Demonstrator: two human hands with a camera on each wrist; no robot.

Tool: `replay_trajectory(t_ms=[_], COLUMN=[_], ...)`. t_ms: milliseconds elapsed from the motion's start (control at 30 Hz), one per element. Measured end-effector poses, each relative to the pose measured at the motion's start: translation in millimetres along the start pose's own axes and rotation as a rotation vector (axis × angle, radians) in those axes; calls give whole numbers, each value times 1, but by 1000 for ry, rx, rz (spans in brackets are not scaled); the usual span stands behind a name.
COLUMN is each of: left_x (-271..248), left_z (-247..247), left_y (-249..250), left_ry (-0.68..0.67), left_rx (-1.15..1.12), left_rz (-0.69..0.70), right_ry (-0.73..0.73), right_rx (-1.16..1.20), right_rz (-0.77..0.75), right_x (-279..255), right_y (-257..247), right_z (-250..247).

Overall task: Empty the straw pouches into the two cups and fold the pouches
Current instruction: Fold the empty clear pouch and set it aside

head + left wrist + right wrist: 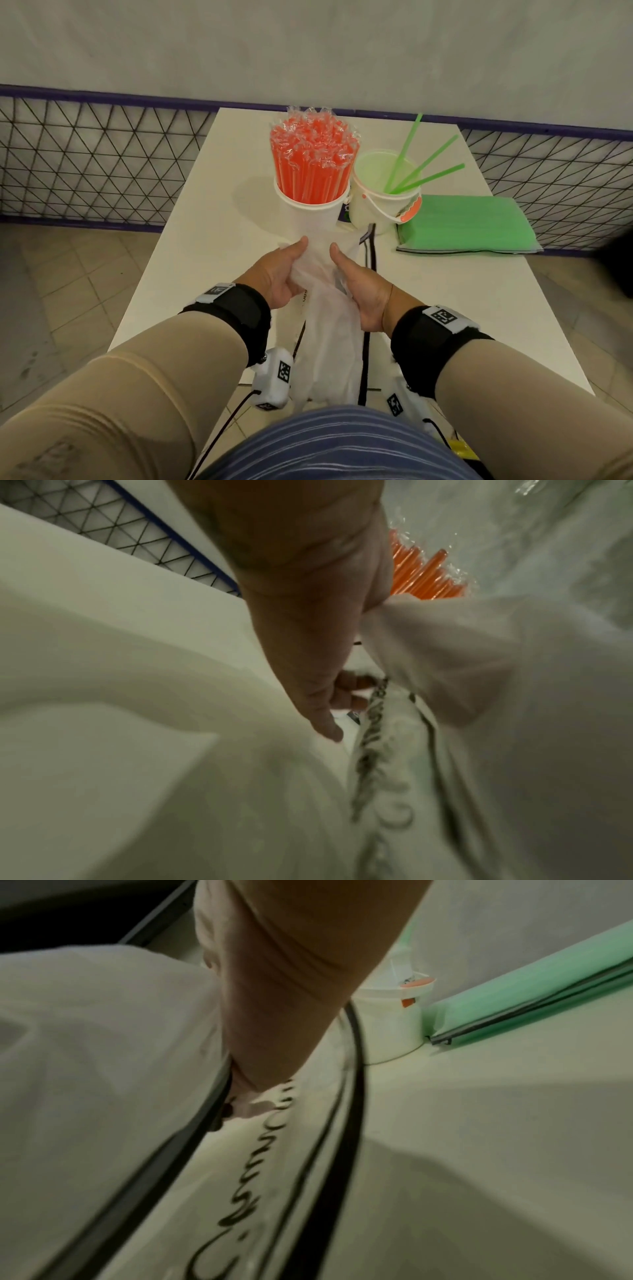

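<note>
A white cup (313, 214) packed with wrapped orange straws (313, 161) stands mid-table. To its right a white bucket cup (380, 202) holds three green straws (423, 164). A limp, empty white pouch (329, 329) with black zip edges and script lettering hangs from both hands toward my body. My left hand (284, 274) grips its left side, thumb on top, and my right hand (359, 287) grips its right side. In the left wrist view the curled fingers (349, 693) hold the pouch (445, 669). The right wrist view shows the pouch (103, 1042) bunched beside the hand.
A green pouch (466, 224) full of green straws lies flat at the table's right, against the bucket cup. The white table (205, 222) is narrow, with tiled floor either side. A wire mesh fence (85, 154) runs behind it.
</note>
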State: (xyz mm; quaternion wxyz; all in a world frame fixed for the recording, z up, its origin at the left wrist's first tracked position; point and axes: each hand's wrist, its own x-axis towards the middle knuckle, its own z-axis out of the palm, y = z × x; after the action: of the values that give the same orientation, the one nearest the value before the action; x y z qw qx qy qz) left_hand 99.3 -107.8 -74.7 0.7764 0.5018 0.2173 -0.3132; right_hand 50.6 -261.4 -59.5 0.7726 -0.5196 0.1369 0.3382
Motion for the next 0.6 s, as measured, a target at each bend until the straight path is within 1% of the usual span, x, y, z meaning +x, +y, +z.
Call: replay_trajectory(t_ms=[67,100,167,267,333,400,467,533,600], left_x=[5,5,4,5,6,5,3,-1,-6], left_z=[-7,-11,-19,-30,-33,-31,-26,-22,-17], left_y=[1,2,7,14,17,21,24,26,28], left_ry=[151,203,250,330,345,316,248,141,-33], left_rx=[122,199,312,424,408,311,240,269,338], left_rz=[135,193,285,349,358,339,318,264,208], right_ry=[52,96,180,244,250,264,258,177,48], right_rx=[-35,-52,-63,-64,-42,-19,10,38,53], right_rz=[-33,-63,-137,-211,-229,-261,-279,-251,-227], right_x=[2,3,4,1,-1,-2,-3,-3,-5], right_y=[0,1,1,-4,-9,-12,-14,-14,-15], right_z=[-6,-11,-21,-32,-37,-41,-42,-40,-36])
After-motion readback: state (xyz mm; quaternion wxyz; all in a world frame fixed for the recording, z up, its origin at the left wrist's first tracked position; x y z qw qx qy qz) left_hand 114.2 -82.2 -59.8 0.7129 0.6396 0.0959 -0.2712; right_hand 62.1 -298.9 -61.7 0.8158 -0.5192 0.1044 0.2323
